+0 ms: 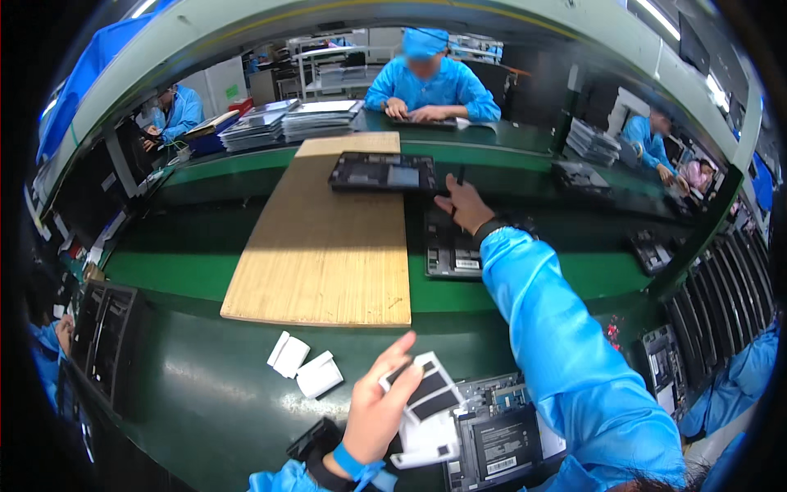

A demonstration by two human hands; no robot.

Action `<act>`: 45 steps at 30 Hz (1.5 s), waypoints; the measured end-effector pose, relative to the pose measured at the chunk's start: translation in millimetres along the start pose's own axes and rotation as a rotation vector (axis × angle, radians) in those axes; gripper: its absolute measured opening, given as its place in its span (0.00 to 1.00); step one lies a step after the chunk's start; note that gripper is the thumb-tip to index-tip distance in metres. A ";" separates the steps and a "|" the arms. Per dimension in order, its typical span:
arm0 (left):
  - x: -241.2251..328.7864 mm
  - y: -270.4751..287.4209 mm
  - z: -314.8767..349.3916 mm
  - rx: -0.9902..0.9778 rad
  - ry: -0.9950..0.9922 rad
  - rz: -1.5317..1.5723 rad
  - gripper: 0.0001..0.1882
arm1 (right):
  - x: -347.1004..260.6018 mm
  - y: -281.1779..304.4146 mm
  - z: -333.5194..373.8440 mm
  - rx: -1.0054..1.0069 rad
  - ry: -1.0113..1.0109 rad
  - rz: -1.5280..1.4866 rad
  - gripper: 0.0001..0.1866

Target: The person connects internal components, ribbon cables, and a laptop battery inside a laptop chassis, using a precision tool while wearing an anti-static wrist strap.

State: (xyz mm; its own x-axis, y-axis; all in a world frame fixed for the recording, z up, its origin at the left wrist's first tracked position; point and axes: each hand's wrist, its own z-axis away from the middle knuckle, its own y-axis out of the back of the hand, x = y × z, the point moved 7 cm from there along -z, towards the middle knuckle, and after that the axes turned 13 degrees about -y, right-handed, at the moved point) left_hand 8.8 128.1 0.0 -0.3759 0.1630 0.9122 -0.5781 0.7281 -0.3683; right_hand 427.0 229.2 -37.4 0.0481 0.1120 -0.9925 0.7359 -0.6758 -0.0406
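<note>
Apparently reaching for the laptop point(381, 174) with right hand point(470, 210) spread and left hand point(379, 407) clamped on a white block point(433, 389), next needing an edge grip.

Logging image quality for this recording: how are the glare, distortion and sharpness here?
Head view: the overhead beam bows into an arch, with black corners; head view: pale glare on the dark green tabletop; head view: the left hand is clear enough to distinguish fingers.

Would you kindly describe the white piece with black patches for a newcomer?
Below the wooden board in view is the left hand. It holds the white piece, whose broad black patches distinguish it from two loose white pieces nearby.
</note>
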 end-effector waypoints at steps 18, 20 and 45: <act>-96.1 -32.7 -158.8 0.027 0.060 -0.003 0.12 | 1.0 161.0 162.6 0.320 -0.325 0.881 0.21; -54.9 -29.7 -123.5 -0.057 0.037 0.072 0.11 | -46.0 119.0 203.6 0.157 -0.530 0.691 0.20; -8.1 -113.9 68.5 -0.543 -0.260 -0.710 0.11 | -94.4 61.2 459.1 -0.151 -0.451 -0.135 0.11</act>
State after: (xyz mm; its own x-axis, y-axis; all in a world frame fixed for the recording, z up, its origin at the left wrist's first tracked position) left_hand 28.1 -1.8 22.3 -0.2518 -0.5468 0.7985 -0.3418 0.8222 0.4552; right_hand 157.4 -157.2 1.1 -0.3272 -0.1574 -0.9317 0.8067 -0.5601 -0.1887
